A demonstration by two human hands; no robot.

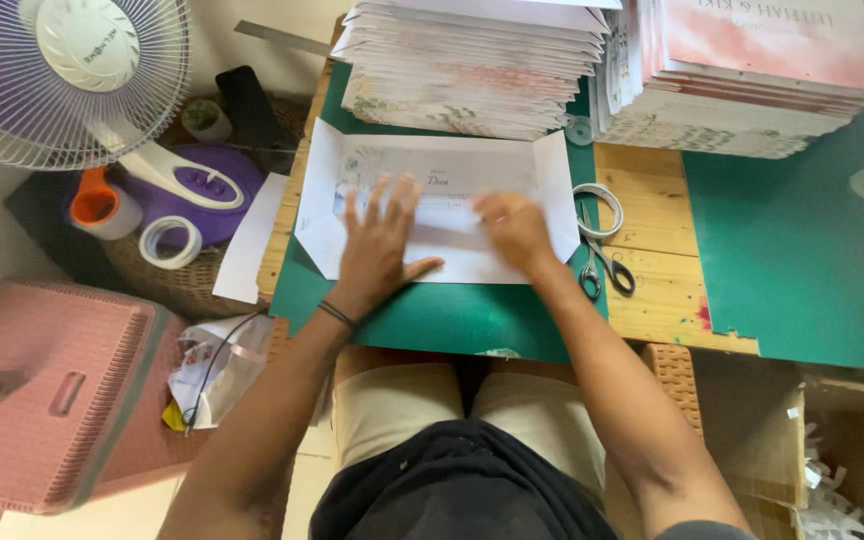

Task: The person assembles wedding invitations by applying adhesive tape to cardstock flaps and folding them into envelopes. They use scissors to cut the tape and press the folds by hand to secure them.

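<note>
A white unfolded paper envelope (432, 170) with side flaps lies flat on a green cutting mat (422, 320). My left hand (380, 245) presses flat on its left half, fingers spread. My right hand (514, 230) rests on its right half with fingers curled down onto the paper; it looks blurred. Neither hand grips anything. A dark band circles my left wrist.
Two tall stacks of printed cards (472, 70) (752, 80) stand behind the envelope. Scissors (600, 262) and a tape roll (600, 205) lie to the right on the wooden table (652, 280). A fan (72, 70), basket (182, 280) and pink bin (52, 390) sit at the left.
</note>
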